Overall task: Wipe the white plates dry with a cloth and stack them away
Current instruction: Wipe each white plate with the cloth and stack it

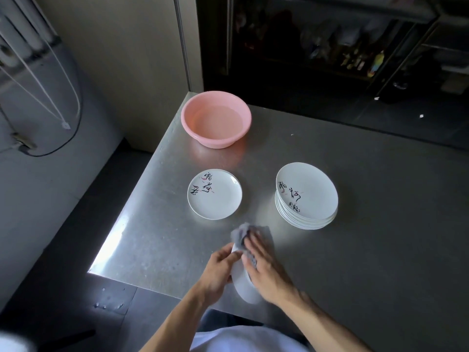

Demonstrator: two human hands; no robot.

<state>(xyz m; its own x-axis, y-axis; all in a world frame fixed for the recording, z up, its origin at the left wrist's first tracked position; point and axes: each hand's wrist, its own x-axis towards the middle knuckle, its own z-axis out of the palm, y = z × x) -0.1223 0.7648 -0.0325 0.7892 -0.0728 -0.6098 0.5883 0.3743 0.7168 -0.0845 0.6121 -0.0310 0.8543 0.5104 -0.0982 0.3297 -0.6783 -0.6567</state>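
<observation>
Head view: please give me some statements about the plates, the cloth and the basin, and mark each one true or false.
1. The left hand holds a white plate. True.
2. The right hand presses a cloth against this plate. True.
3. The pink basin lies upside down. False: it stands with its opening up.
4. The stack of plates stands inside the basin. False: it stands on the table, apart from the basin.
</observation>
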